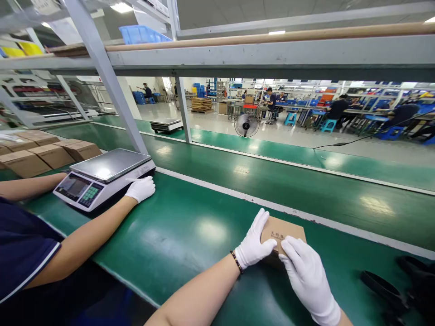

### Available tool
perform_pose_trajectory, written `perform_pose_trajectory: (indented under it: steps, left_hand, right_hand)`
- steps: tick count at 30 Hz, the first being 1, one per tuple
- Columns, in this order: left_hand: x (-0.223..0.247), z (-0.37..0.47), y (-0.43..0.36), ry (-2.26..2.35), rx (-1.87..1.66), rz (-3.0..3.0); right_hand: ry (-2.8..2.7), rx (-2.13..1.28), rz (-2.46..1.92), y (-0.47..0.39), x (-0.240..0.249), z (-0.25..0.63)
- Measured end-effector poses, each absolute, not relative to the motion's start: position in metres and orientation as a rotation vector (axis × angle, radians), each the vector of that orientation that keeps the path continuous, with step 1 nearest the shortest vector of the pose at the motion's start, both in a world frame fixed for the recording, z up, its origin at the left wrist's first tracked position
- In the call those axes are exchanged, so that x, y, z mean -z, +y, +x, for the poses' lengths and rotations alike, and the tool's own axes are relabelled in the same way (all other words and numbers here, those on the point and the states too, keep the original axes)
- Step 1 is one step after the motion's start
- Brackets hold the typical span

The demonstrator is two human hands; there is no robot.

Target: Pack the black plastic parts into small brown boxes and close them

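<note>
A small brown cardboard box [287, 226] with dark printing on its lid rests on the green work surface [190, 244] in front of me. My left hand [254, 244], in a white glove, grips the box's left side, with the thumb at the near edge. From the right, my gloved right hand [307, 274] closes on the near right edge of the lid, fingers bent together. The lid looks closed; the box's near side is mostly hidden by shadow and my hands.
At the left, a co-worker's gloved hand [142, 189] lies beside a weighing scale [110, 165]. Several cardboard boxes [50, 156] sit beyond it. Black straps [384, 285] lie at the lower right. A shelf beam [258, 56] crosses overhead, and a fan [246, 125] stands behind.
</note>
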State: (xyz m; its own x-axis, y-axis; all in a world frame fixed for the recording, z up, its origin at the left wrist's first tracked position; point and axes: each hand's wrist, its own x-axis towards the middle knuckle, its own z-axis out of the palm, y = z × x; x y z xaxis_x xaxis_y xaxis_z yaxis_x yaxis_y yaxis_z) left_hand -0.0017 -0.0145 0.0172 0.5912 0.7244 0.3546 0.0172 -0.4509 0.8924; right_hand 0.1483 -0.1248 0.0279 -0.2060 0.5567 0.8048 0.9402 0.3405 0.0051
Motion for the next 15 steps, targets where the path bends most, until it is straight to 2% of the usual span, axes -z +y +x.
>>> perform_pose_trajectory:
  steps: [7, 12, 15]
  left_hand:
    - [-0.016, -0.001, -0.013, 0.563, -0.965, 1.909]
    - [-0.014, 0.0, -0.012, 0.601, -0.954, 1.952]
    - [-0.013, -0.002, -0.013, 0.658, -1.081, 2.034]
  right_hand:
    - [-1.893, 0.523, -1.256, -0.128, -0.024, 0.15]
    - [-1.515, 0.498, -1.539, -0.122, -0.012, 0.14]
    - [-1.207, 0.273, -1.659, -0.118, -0.007, 0.137]
